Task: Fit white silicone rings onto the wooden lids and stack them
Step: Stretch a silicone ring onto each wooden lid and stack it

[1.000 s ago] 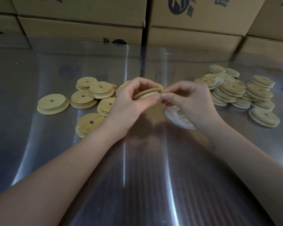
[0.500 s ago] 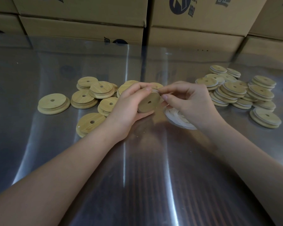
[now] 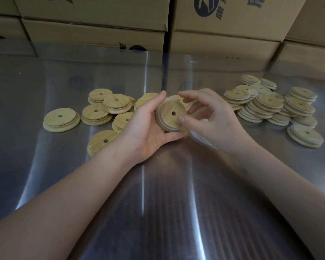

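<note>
Over the table (image 3: 158, 203), left hand (image 3: 144, 124) and right hand (image 3: 218, 119) hold one lid (image 3: 168, 118)

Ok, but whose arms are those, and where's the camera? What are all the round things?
There is no machine here, just a person working. The one picture comes from a camera worn on their head, looking down, so you see their own two arms. The left hand holds a wooden lid with a hole in the middle. The right hand presses its thumb at the lid's edge, where a pale ring sits. On the shiny table, plain lids lie on the left and lids with white rings are piled on the right. A few loose white rings lie under the right hand. Cardboard boxes stand behind.
</note>
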A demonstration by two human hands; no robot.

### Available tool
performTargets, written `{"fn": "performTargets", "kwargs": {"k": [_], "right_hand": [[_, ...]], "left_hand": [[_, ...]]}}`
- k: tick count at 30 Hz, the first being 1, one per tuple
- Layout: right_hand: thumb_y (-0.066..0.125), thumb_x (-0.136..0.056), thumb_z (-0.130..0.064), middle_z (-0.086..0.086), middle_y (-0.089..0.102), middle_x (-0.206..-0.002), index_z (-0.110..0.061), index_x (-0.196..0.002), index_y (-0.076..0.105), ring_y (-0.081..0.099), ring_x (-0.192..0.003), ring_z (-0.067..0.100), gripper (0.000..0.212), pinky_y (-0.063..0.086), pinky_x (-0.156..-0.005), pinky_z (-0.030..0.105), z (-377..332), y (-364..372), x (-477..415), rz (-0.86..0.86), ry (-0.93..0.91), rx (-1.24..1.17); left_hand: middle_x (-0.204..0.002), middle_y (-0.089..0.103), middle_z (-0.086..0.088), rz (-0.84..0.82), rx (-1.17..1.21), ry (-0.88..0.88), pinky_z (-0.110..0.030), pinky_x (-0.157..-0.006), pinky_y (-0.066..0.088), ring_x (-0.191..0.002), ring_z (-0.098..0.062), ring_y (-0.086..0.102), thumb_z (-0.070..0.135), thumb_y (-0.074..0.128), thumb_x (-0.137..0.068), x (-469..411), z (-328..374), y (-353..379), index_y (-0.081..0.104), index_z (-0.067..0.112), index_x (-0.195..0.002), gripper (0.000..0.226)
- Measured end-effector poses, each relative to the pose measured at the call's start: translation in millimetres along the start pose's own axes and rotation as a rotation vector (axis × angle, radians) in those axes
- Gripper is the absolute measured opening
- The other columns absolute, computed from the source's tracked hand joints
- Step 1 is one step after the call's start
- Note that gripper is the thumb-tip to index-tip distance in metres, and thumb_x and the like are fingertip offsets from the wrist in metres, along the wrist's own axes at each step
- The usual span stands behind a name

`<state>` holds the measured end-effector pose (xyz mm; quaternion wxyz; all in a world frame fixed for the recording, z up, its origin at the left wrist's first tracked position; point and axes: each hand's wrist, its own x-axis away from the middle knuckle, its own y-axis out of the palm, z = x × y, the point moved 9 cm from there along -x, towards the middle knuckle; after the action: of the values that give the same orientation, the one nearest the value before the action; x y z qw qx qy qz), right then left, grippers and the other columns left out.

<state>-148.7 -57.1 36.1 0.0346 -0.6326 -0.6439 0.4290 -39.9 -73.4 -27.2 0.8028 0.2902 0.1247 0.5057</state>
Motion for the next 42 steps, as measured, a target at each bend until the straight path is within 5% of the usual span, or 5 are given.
{"fn": "performTargets", "kwargs": {"k": [9, 20, 24, 34, 42], "right_hand": [[0.083, -0.073, -0.034, 0.004, 0.051, -0.121, -0.020, -0.138, 0.052, 0.048, -0.116, 0.017, 0.074, 0.041, -0.102, 0.037, -2, 17, 2, -0.160, -0.032, 0.198], [0.084, -0.071, -0.033, -0.014, 0.053, -0.105, -0.029, -0.119, 0.060, 0.049, -0.102, -0.002, 0.053, 0.037, -0.082, 0.006, 7, 8, -3, -0.089, -0.009, 0.099], [0.083, -0.072, -0.037, -0.014, 0.054, -0.103, -0.040, -0.110, 0.058, 0.055, -0.092, 0.007, 0.045, 0.044, -0.082, 0.015, 18, 1, -5, -0.038, 0.062, 0.087], [0.082, -0.072, -0.040, -0.002, 0.054, -0.105, -0.027, -0.116, 0.061, 0.050, -0.087, 0.002, 0.050, 0.039, -0.078, 0.011, 36, -37, -9, 0.189, 0.152, 0.206], [0.080, -0.074, -0.038, 0.011, 0.043, -0.125, -0.018, -0.123, 0.058, 0.042, -0.123, 0.032, 0.058, 0.034, -0.107, 0.039, 74, -79, -3, 0.323, 0.379, 0.453]], "left_hand": [[-0.132, 0.058, -0.024, -0.147, 0.069, -0.064, -0.048, -0.104, 0.044, -0.120, -0.037, 0.060, 0.047, 0.041, -0.097, 6, -3, 17, 0.049, -0.002, -0.134, 0.062], [-0.125, 0.066, -0.014, -0.149, -0.009, -0.066, -0.042, -0.102, 0.049, -0.113, -0.027, 0.065, 0.047, 0.042, -0.096, 3, -6, 17, 0.056, 0.005, -0.130, 0.056], [-0.125, 0.067, -0.005, -0.111, -0.147, -0.073, -0.038, -0.097, 0.051, -0.112, -0.022, 0.066, 0.048, 0.043, -0.093, 3, -7, 14, 0.058, 0.014, -0.130, 0.053], [-0.118, 0.068, -0.004, 0.099, -0.395, 0.088, -0.037, -0.083, 0.060, -0.093, -0.025, 0.073, 0.024, 0.052, -0.099, 7, 7, 4, 0.062, 0.014, -0.122, 0.027], [-0.095, 0.074, -0.005, 0.137, -0.682, 0.221, -0.027, -0.059, 0.055, -0.070, -0.016, 0.069, 0.011, 0.051, -0.099, 11, 16, 5, 0.070, 0.010, -0.101, 0.019]]}}
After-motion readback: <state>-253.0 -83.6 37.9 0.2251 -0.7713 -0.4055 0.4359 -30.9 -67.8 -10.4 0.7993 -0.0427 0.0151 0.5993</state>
